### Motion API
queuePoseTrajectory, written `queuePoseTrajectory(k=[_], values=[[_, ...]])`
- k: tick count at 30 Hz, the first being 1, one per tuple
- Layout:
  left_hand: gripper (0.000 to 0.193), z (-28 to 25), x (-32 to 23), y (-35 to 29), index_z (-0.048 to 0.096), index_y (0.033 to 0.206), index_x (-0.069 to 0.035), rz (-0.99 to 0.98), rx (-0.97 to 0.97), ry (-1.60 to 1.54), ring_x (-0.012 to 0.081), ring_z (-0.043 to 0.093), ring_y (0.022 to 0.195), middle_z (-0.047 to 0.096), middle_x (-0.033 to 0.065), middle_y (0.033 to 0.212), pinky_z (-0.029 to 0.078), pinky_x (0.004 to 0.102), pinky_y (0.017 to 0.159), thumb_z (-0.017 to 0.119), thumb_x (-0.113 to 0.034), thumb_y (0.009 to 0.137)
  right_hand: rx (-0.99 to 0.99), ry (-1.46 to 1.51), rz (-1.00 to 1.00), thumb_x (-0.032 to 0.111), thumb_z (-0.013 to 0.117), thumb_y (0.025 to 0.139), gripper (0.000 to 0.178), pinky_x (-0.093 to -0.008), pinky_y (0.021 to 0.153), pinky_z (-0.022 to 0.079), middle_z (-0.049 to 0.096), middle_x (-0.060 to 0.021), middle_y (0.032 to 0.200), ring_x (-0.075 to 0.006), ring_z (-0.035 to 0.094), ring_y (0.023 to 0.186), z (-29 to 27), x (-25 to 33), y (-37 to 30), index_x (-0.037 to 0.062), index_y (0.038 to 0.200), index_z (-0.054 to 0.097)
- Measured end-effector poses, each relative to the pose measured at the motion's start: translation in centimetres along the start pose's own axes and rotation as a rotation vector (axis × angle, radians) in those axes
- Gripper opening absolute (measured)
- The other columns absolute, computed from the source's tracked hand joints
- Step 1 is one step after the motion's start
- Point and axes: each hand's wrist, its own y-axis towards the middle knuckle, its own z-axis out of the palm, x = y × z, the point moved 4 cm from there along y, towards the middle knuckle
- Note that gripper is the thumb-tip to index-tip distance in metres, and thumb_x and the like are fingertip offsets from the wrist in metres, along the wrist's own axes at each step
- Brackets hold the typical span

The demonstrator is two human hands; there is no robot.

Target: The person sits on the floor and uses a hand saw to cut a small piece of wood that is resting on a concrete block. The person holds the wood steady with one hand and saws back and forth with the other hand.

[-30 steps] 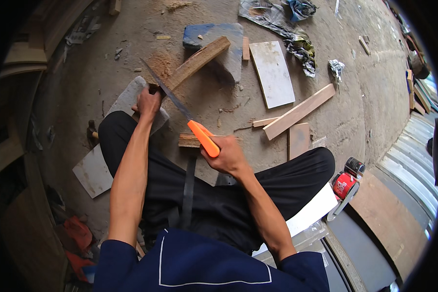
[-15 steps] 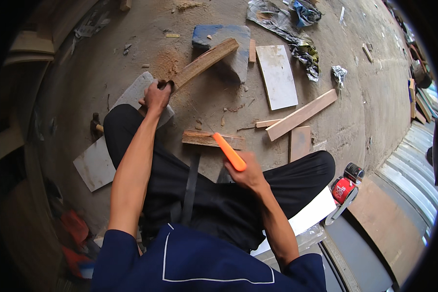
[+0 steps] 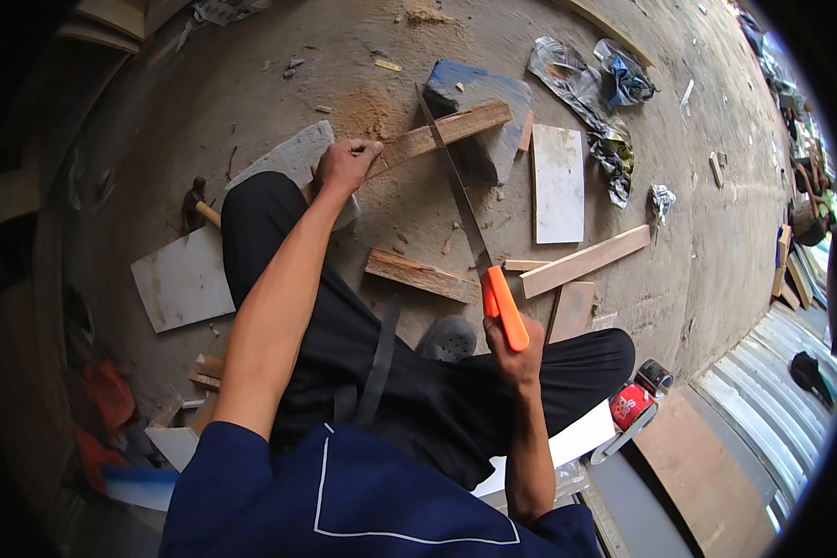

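Note:
My left hand (image 3: 346,166) is closed on the near-left end of a wooden strip (image 3: 479,121). The strip slants up to the right, its far end over a worn blue block (image 3: 456,76), its near end by a pale grey block (image 3: 288,156). In my right hand (image 3: 514,355) is the orange handle of a handsaw (image 3: 467,209). The long blade points away from me and crosses the strip just short of the blue block; whether its teeth touch the wood I cannot tell. Nearer to me, a rough offcut (image 3: 421,274) lies on the ground.
A hammer (image 3: 198,205) and white board (image 3: 184,279) lie left of my knee. Right of the saw are another white board (image 3: 559,186), a planed strip (image 3: 586,260) and crumpled foil wrappers (image 3: 614,153). Sawdust (image 3: 367,113) covers ground beyond my left hand. A red can (image 3: 631,405) stands by my right knee.
The saw's blade has come up across the wooden strip, and my right hand has shifted right and toward me. My left hand keeps its hold on the strip. The whole view has shifted somewhat.

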Motion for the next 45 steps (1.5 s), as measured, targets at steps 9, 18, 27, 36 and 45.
queuePoseTrajectory(k=[9,18,27,36,45], values=[[0.032,0.5,-0.4,0.0,0.065,0.096,-0.011,0.106,0.038,-0.013,0.0200,0.066,0.088,0.069,0.0040,0.091,0.049,0.0333,0.075,0.063,-0.040,0.083,0.009,0.010,-0.032,0.007,0.066,0.077,0.011,-0.0322,0.049,0.041,0.051,-0.0150,0.055,-0.0277,0.053,0.046,1.4,0.6,0.6,-0.0020,0.074,0.059],[0.037,-0.2,-1.2,-1.7,0.065,0.096,-0.016,0.065,-0.168,0.320,0.0258,0.063,0.089,0.069,0.0041,0.094,0.038,0.0400,0.084,0.058,-0.047,0.078,0.026,-0.045,-0.249,0.013,0.067,0.075,0.012,-0.0379,0.050,0.043,0.054,-0.0160,0.060,-0.0356,0.054,0.053,6.6,-0.6,5.2,0.0027,0.077,0.060],[0.052,1.1,1.9,0.2,0.062,0.104,-0.015,-0.072,0.024,0.032,0.0283,0.059,0.104,0.068,0.0069,0.100,0.023,0.0478,0.095,0.057,-0.055,0.072,0.045,0.099,-0.444,0.009,0.064,0.074,0.009,-0.0365,0.050,0.044,0.053,-0.0170,0.060,-0.0340,0.056,0.053,11.0,-1.6,11.7,0.0021,0.076,0.059],[0.051,1.0,2.6,0.9,0.063,0.102,-0.008,-0.077,0.010,0.045,0.0306,0.060,0.098,0.068,0.0127,0.097,0.033,0.0432,0.091,0.058,-0.050,0.074,0.074,0.143,-0.387,0.009,0.066,0.071,0.008,-0.0342,0.052,0.046,0.057,-0.0156,0.062,-0.0326,0.059,0.056,11.5,-3.7,11.3,0.0033,0.074,0.061],[0.042,0.9,2.9,1.1,0.064,0.098,-0.005,-0.018,-0.003,-0.008,0.0286,0.063,0.088,0.067,0.0144,0.088,0.042,0.0362,0.078,0.056,-0.042,0.079,0.117,0.176,-0.364,0.015,0.069,0.068,0.016,-0.0404,0.054,0.046,0.058,-0.0167,0.064,-0.0372,0.057,0.060,10.3,-3.2,10.5,0.0038,0.073,0.059]])
